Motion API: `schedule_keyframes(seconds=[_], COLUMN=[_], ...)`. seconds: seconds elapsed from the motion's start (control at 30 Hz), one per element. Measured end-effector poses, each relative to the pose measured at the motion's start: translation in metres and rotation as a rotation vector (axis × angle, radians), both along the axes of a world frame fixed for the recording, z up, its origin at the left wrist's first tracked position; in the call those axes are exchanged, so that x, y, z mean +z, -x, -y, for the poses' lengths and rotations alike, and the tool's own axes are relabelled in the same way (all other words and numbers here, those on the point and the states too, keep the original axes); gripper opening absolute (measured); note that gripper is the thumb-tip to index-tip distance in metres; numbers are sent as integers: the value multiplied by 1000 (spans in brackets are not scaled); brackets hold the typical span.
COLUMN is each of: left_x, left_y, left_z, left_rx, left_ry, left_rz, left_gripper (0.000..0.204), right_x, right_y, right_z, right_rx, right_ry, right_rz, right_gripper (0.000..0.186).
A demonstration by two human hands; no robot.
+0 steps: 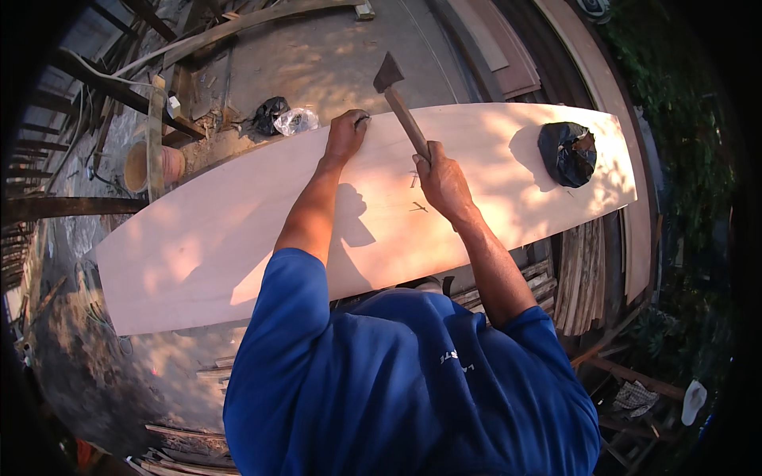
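A long pale wooden board [262, 238] lies across in front of me. My right hand [447, 186] is closed around the wooden handle of a hatchet [407, 123], whose dark metal head points up and away, past the board's far edge. At that far edge, left of the hatchet, my left hand [344, 136] rests with its fingers pinched together. What the fingers hold, if anything, is too small to make out. A few loose nails [418, 208] lie on the board beside my right hand. Toward the right end sits a bunched black plastic bag [567, 154].
Beyond the board, black and clear plastic bags [297, 121] lie on the ground. A bucket [144, 166] stands by timber posts at the left. Stacked wood strips [581, 278] and planks are at the right, with green plants [675, 119] past them.
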State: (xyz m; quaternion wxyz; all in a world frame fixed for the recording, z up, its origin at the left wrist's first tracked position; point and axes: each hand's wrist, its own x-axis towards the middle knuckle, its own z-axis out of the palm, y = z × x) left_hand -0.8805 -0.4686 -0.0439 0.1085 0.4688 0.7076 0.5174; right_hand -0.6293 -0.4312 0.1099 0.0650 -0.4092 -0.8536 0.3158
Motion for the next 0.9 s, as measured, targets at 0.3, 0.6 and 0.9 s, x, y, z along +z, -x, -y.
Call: schedule_keyframes(seconds=[0.3, 0.6, 0.9], left_x=[7, 43, 20], left_y=[9, -152, -167], left_z=[62, 107, 116], left_rx=[255, -412, -488], left_ry=[143, 319, 225], left_rz=[-295, -513, -372], left_gripper=[49, 63, 29], right_x=[-49, -3, 16], right_y=[-2, 7, 8], right_z=[-1, 10, -7], right_rx=[95, -55, -12], right_ry=[-43, -113, -115], right_rz=[170, -418, -135], right_gripper=[31, 33, 31])
